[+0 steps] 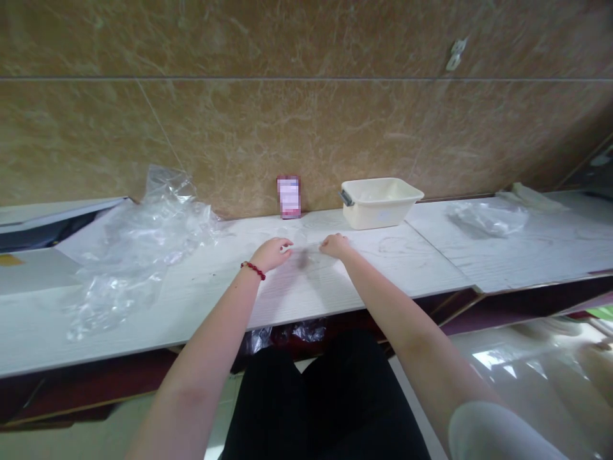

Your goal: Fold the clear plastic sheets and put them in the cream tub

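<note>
Both my hands rest on a white table. My left hand, with a red bead bracelet at the wrist, has its fingers curled in a pinch on one end of a small clear plastic bag. My right hand pinches the other end. The bag lies flat on the tabletop between them and is hard to make out; a dark smudge shows through it.
A heap of crumpled clear plastic lies at the left. A cream plastic tub stands behind my right hand, a small blurred card against the brown wall. More plastic film lies on the right table.
</note>
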A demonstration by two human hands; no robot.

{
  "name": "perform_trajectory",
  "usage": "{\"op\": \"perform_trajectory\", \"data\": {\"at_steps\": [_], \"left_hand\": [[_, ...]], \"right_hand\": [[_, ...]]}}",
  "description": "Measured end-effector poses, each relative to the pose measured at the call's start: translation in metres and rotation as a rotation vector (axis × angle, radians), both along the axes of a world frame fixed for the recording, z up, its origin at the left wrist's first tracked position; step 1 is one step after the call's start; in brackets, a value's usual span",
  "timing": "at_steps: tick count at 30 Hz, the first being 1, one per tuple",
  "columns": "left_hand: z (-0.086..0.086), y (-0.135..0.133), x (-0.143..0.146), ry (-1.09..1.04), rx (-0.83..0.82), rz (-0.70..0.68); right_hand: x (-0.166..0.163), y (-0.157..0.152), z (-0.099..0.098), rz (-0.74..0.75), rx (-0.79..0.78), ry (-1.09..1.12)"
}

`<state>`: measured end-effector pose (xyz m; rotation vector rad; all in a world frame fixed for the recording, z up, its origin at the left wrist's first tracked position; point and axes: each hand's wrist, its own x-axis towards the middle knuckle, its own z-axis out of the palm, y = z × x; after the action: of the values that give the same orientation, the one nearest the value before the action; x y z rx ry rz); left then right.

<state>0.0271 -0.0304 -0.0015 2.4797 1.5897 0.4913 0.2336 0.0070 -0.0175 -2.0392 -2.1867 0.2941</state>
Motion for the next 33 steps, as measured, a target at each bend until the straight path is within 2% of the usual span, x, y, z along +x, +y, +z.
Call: {"op": "perform_trajectory", "data": {"at_steps": [4,8,12,17,21,24,27,30,33], "left_hand": [[-0.004,0.021,0.015,-0.104,-0.138,-0.055],[-0.016,0.023,0.023,-0.423,-0.243,0.0],[-0.021,0.017,0.033,-0.71,-0.465,0.06],[-0.024,0.016,0.037,-0.943,-0.638,0.214],[-0.027,0.015,0.038,-1.129,-0.716,0.212],[-0.029,0.016,0.038,-1.134,-0.706,0.224],[-0.031,0.018,0.035,-1.059,-0.64,0.26],[-0.032,0.021,0.027,-0.903,-0.568,0.288],[-0.033,0.021,0.021,-0.764,-0.531,0.291]], "right_hand": [[-0.007,0.009,0.011,0.14,-0.124,0.091],[-0.01,0.01,0.005,0.293,0.009,0.248],[-0.016,0.002,-0.002,0.463,0.092,0.319],[-0.018,-0.004,0.0,0.518,0.139,0.324],[-0.016,-0.004,0.0,0.587,0.127,0.393],[-0.012,-0.003,0.001,0.628,0.113,0.444],[-0.004,-0.001,0.006,0.59,0.149,0.458],[0.005,0.0,0.01,0.529,0.152,0.356],[0.01,0.0,0.011,0.566,0.121,0.25]]}}
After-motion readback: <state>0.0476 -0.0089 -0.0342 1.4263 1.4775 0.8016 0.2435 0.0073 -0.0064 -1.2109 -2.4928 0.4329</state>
